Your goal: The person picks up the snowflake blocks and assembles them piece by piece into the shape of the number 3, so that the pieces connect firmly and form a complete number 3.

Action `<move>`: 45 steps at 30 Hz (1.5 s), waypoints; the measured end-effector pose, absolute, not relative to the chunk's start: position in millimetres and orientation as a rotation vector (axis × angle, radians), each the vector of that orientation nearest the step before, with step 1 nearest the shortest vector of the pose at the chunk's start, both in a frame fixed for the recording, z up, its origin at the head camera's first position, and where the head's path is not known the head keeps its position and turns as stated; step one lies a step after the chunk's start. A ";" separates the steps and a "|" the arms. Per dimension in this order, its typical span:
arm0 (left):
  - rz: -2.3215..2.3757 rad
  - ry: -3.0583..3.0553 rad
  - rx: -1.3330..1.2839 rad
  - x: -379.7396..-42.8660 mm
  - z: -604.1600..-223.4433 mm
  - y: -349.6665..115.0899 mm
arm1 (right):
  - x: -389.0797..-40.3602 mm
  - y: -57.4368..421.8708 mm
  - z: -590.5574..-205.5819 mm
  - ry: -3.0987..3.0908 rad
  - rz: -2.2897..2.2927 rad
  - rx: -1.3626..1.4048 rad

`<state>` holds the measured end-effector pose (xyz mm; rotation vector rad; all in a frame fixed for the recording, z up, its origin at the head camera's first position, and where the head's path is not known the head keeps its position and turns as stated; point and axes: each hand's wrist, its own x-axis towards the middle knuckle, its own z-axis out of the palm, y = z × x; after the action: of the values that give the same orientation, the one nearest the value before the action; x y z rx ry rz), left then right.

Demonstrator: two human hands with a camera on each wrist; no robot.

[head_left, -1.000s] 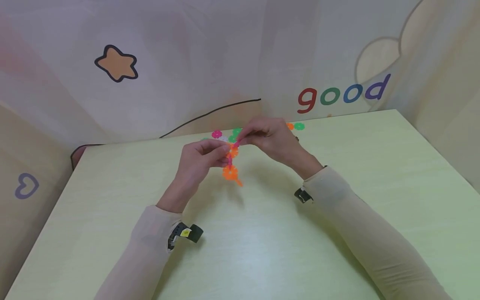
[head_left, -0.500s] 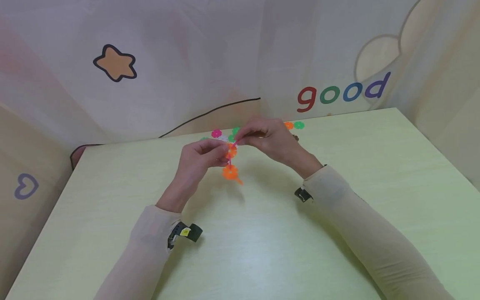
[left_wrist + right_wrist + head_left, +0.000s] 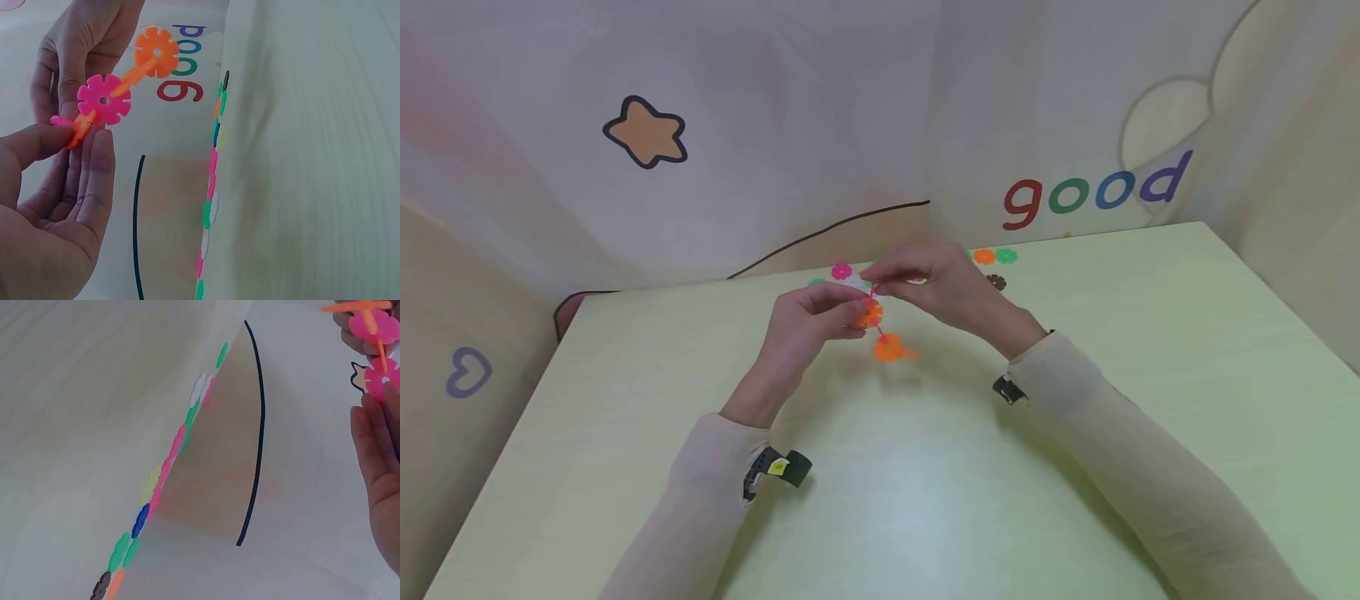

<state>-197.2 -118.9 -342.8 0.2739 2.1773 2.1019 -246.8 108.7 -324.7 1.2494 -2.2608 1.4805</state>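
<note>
1. Notched-disc chain (image 3: 115,103): three orange and two pink visible, held above the worktop (image 3: 925,483) toward its back edge.
2. Probably light, stiff plastic; best pinched at rims beside joints.
3. Left hand (image 3: 803,332) pinches an orange disc (image 3: 81,128); right hand (image 3: 946,285), the end pink disc (image 3: 61,120).
4. Along back edge: one brown disc (image 3: 996,282), one blue disc (image 3: 140,522); other loose discs (image 3: 841,272) overlap, uncountable.

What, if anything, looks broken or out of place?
Nothing stands out: the left hand and right hand pinch a pink-and-orange disc chain without visible damage; loose discs lie along the back edge of the table.
</note>
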 end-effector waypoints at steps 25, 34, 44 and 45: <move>2.126 2.150 0.099 -199.0 -344.3 -124.8 | -344.6 112.0 -354.8 -2.999 1.003 1.001; 2.111 2.162 0.126 -200.9 -345.1 -124.4 | -352.0 109.2 -364.3 -3.061 0.922 0.985; 2.094 2.169 0.109 -201.7 -343.8 -125.4 | -352.7 103.8 -364.8 -3.079 0.838 0.983; 2.095 2.169 0.110 -201.8 -343.9 -125.7 | -353.1 103.4 -365.2 -3.085 0.832 0.977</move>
<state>-201.8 -125.7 -343.9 0.1105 2.1694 2.0948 -353.1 103.4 -365.2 0.9766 -3.0855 0.8319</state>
